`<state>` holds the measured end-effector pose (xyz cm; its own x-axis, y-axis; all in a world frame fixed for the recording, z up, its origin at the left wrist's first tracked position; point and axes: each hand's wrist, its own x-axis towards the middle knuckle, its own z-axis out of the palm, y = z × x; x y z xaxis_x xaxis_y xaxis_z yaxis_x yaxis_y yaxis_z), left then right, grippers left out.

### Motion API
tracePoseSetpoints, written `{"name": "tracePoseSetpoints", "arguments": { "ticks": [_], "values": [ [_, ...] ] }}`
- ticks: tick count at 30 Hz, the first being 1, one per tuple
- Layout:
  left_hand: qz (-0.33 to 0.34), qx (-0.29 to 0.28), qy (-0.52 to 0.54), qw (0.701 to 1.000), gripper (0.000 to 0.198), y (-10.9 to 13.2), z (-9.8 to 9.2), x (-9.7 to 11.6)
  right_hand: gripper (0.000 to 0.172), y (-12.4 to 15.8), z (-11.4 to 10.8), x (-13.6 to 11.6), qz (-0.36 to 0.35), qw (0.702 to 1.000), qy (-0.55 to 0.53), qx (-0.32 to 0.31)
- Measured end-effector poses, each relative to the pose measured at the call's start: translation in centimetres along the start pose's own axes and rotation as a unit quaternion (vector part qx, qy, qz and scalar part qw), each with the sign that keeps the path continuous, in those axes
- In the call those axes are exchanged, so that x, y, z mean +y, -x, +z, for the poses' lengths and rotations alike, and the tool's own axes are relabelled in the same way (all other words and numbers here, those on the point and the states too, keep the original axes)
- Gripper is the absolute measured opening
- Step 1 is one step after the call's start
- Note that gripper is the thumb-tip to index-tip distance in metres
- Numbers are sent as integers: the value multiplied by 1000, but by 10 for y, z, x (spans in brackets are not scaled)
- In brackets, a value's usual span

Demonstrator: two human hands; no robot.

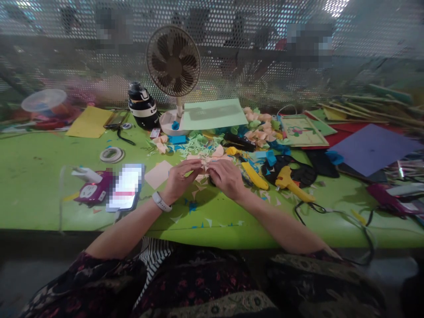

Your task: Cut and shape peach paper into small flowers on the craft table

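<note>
My left hand (180,179) and my right hand (228,179) meet over the near middle of the green table. Between their fingertips they pinch a small piece of pale peach paper (205,165), whose exact shape is partly hidden by the fingers. More peach paper lies just behind the hands. A flat peach paper square (158,175) rests to the left of my left hand. Beyond my fingers spreads a heap of green paper scraps (198,145). A yellow-handled cutter (255,176) lies right of my right hand.
A yellow glue gun (291,183) with its cord lies on the right. Left are a lit phone (126,187), a tape roll (111,154) and a purple device (94,190). Behind stand a fan (173,62) and a black bottle (143,108), before a perforated metal screen (232,66).
</note>
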<state>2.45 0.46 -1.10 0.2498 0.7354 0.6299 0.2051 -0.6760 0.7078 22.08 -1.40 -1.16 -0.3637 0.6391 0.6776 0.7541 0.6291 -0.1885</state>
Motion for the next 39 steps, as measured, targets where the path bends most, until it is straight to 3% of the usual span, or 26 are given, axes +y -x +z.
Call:
{"name": "tracePoseSetpoints", "arguments": {
  "ticks": [8, 11, 15, 19, 39],
  "values": [
    [27, -22, 19, 999, 15, 0, 0, 3, 20, -1, 0, 1, -8, 1000, -5, 4],
    [-33, -14, 76, 997, 23, -4, -4, 10, 18, -1, -1, 5, 12, 999, -37, 15],
    [-147, 15, 185, 971, 32, -6, -7, 11, 21, -1, -2, 9, 42, 996, -73, 34],
    [-196, -6, 223, 955, 35, -6, -6, 6, 20, -1, -2, 10, 57, 994, -87, 37],
    [-224, -14, 268, 937, 33, -7, -4, 8, 14, 0, -1, 10, 32, 996, -69, 45]
  ]
}}
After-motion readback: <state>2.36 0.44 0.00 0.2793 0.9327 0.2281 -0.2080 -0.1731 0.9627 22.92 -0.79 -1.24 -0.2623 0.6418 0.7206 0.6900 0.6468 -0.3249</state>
